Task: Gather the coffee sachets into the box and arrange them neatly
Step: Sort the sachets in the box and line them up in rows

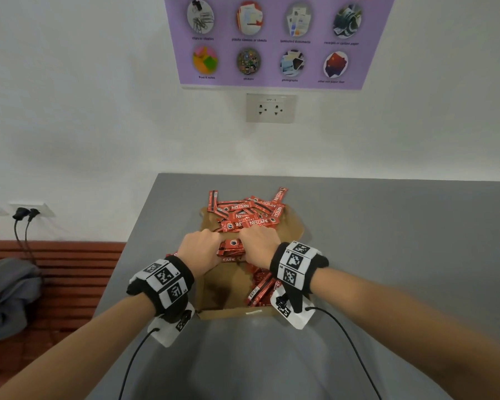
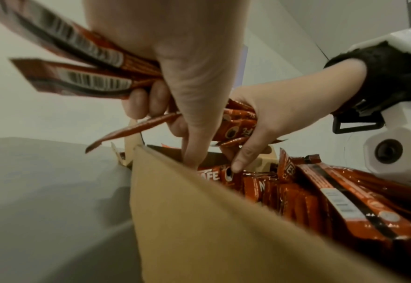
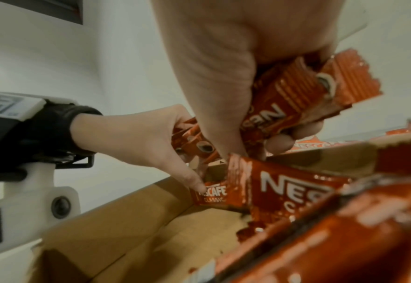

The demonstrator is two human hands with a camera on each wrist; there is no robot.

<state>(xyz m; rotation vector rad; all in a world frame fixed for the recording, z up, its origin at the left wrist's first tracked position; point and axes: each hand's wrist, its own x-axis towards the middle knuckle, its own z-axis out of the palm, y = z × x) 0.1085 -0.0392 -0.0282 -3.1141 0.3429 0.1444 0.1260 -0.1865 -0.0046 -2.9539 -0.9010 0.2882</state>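
Both forearms fill the near foreground of my head view, wrist bands with black-and-white markers, a cable off each. My left hand point(image 1: 199, 249) and right hand point(image 1: 259, 245) sit knuckles-up side by side over the far end of the box point(image 1: 214, 290), fingers curled down and clamped together on one bundle of coffee sachets point(image 1: 232, 247).

Bundle's long axis runs left-right across the box. Left wrist view: sachet ends with barcodes stick out past my left fingers point(image 2: 138, 99); both thumbs reach down to the sachets in the box. Right wrist view: right fingers point(image 3: 279, 142) wrap the other end of the bundle. Can't count the bundle; several at least.

More sachets are already in the box along its right side point(image 1: 260, 290), long axis roughly near-far, leaning, too packed to count. Left half of the box floor is bare cardboard, so there's room on that side.

Loose pile point(image 1: 248, 215) lies just beyond my hands, on the far flap and the table, pointing every way; over a dozen, exact count not readable. One sachet point(image 1: 213, 200) at the pile's far left lies near-far on its own.

One box, flaps open, near flap toward me. It sits on a grey table point(image 1: 387, 232) near the left edge; wide open surface to the right. Table's far edge meets a white wall with a double socket point(image 1: 270, 108) and a purple poster point(image 1: 274, 39) above. Off the left edge: a slatted bench point(image 1: 70, 272) with a grey bag point(image 1: 9, 293), and two plugs in a wall outlet point(image 1: 26, 212).
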